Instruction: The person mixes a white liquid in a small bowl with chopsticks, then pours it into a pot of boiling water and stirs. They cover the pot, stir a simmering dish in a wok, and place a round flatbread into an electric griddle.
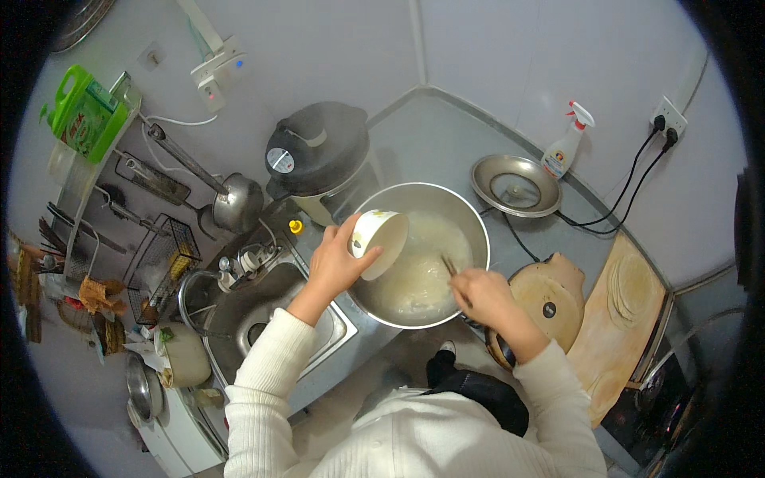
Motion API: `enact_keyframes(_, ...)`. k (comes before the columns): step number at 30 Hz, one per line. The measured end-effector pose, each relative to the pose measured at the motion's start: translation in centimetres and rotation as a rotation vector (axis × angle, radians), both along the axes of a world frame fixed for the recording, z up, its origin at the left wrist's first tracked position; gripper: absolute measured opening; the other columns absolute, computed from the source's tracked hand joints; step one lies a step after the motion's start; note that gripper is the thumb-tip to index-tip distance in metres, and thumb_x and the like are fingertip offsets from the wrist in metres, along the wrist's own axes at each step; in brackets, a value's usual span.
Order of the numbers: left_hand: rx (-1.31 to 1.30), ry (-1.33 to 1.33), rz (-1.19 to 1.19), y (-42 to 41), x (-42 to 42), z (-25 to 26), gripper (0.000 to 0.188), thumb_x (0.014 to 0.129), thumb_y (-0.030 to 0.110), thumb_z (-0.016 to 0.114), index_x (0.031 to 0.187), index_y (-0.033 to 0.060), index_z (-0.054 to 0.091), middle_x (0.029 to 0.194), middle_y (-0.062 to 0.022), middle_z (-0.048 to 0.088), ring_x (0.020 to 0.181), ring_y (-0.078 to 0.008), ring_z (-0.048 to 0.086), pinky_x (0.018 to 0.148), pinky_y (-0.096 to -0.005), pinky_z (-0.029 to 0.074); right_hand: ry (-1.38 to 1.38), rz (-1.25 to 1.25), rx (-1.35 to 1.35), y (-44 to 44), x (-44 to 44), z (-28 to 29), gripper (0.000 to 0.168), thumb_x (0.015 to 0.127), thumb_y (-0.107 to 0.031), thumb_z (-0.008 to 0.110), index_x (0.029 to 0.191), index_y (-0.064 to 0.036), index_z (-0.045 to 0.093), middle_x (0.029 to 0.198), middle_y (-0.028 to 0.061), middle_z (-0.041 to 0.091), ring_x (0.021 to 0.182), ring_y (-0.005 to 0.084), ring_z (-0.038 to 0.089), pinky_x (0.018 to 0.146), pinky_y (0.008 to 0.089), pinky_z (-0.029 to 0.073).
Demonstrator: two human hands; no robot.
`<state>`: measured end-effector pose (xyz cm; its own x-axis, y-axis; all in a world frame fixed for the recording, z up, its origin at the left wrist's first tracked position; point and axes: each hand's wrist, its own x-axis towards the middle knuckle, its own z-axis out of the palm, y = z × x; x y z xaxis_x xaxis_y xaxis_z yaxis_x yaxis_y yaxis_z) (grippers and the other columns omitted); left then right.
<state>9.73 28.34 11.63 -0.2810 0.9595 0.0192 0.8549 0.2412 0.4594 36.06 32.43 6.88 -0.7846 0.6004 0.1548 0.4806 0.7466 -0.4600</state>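
My left hand (339,257) grips a white patterned bowl (376,244), tilted over the left side of a large metal pot (485,257). Pale, cloudy liquid (418,287) with foam or lumps fills the lower part of the pot. Over the pot's right rim, my right hand (481,293) is closed around thin utensils that look like chopsticks (447,265), their ends at the liquid. My fingers hide part of them. What the bowl holds inside cannot be made out.
Left of the pot are a metal sink (230,325) with a faucet (185,299) and a large lidded cooker (323,149). To the right stand a round metal dish (517,185), a spray bottle (562,149), a round tan appliance (538,293) and a board (603,346) with flat dough rounds (633,284).
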Motion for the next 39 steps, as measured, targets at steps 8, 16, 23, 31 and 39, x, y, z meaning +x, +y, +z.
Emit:
enact_keyframes(8,0.075,0.009,-0.099,0.2,0.9,1.1,0.073,0.065,0.031,0.073,0.130,0.0215,0.041,0.111,-0.0157,0.048,0.099,-0.0326,0.054,0.081,-0.0389,0.046,0.247,0.027,0.055,0.9,-2.2,-2.4,0.010,0.078,-0.015,0.058,0.083,-0.007,0.061,0.077,0.0099,0.060,0.072,0.0270,0.060,0.061,0.0371,0.049)
enact_keyframes(16,0.206,0.002,-0.162,0.3,0.3,0.4,0.077,0.062,0.023,0.076,0.131,0.0162,0.041,0.113,-0.0141,0.048,0.099,-0.0304,0.054,0.082,-0.0371,0.047,0.134,0.180,-0.084,-1.7,-2.0,-2.1,0.012,0.078,-0.014,0.057,0.086,-0.006,0.062,0.078,0.0095,0.060,0.071,0.0274,0.060,0.062,0.0370,0.050)
enact_keyframes(23,0.263,0.050,-0.161,0.4,0.3,0.7,0.072,0.064,0.028,0.074,0.128,0.0187,0.043,0.111,-0.0143,0.048,0.093,-0.0316,0.056,0.078,-0.0376,0.048,0.029,0.078,-0.021,-1.9,-0.7,-0.9,0.005,0.072,-0.011,0.058,0.072,-0.007,0.057,0.071,0.0126,0.056,0.068,0.0298,0.059,0.062,0.0402,0.048)
enact_keyframes(31,0.195,0.266,-0.077,1.2,0.8,-0.1,0.065,0.067,0.035,0.069,0.125,0.0196,0.047,0.105,-0.0134,0.049,0.099,-0.0301,0.047,0.099,-0.0524,0.023,0.119,0.024,-0.003,0.0,-2.0,-2.2,0.007,0.068,-0.010,0.060,0.071,-0.006,0.056,0.073,0.0117,0.057,0.073,0.0288,0.059,0.064,0.0392,0.048)
enact_keyframes(39,0.360,0.283,-0.203,1.7,1.8,-0.1,0.067,0.063,0.039,0.074,0.122,0.0165,0.050,0.100,-0.0124,0.048,0.100,-0.0298,0.046,0.100,-0.0599,0.018,0.173,0.088,-0.021,-0.7,-3.5,-3.8,0.006,0.069,-0.012,0.060,0.072,-0.007,0.058,0.073,0.0108,0.058,0.072,0.0272,0.061,0.063,0.0391,0.050)
